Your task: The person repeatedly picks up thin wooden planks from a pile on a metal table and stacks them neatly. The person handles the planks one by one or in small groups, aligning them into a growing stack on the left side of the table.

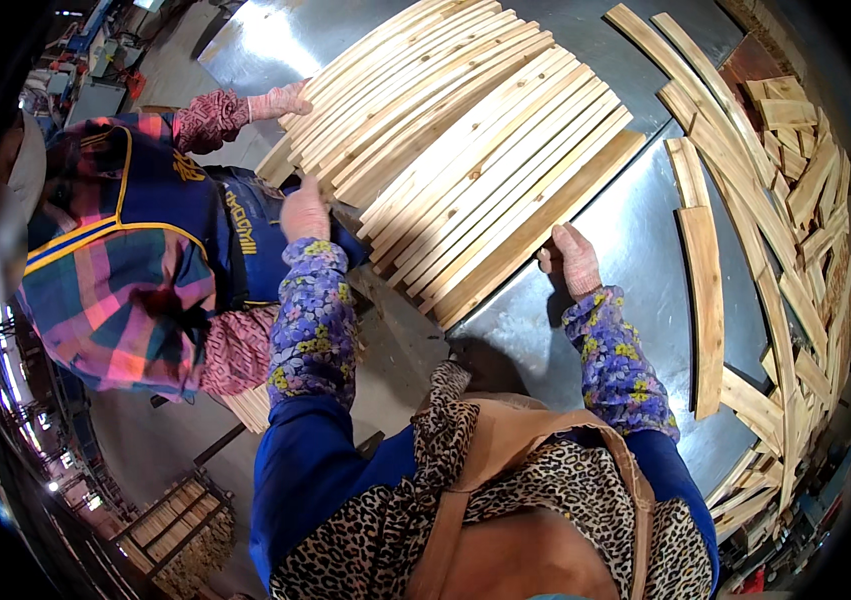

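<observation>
Pale wooden strips [490, 165] lie side by side on a metal table, in two groups with a wedge-shaped gap between them. My left hand [305, 212], in a pinkish glove, is closed near the strips' left ends; its fingertips are mostly hidden, so what it holds cannot be made out. Along the near side of the group lies a wider board [545, 230]. Just right of this board is my right hand [577, 262], gloved too, its fingers curled in with nothing visible in them.
A co-worker [135, 240] in a plaid top stands at the left, one gloved hand [280, 102] on the far strips' ends. Loose boards [702, 300] lie on the metal table [615, 330] at right, beside a heap of offcuts [815, 190]. Bundled strips [180, 530] stand lower left.
</observation>
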Motion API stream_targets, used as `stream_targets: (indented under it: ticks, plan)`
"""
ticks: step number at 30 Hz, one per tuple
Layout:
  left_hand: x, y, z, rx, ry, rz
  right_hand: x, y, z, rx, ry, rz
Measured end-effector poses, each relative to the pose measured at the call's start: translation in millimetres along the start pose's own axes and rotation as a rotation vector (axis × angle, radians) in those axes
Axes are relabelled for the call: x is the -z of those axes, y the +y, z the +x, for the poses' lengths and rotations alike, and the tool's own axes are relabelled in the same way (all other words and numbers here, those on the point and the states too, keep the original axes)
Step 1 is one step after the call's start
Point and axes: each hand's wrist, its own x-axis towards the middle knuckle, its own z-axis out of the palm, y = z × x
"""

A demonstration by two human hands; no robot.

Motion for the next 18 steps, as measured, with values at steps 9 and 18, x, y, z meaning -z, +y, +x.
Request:
stream_targets:
  ticks: [9,18]
  plan:
    - [-39.5,-17.3,-13.7,-0.138,-0.322,0.310,20.3,32.1,21.1,0.041,0.090,-0.104]
    - [-18.0,35.5,-22.7,-0.859,-0.023,0.641,9.1,41.5,38.3,0.071,0.152,-0.087]
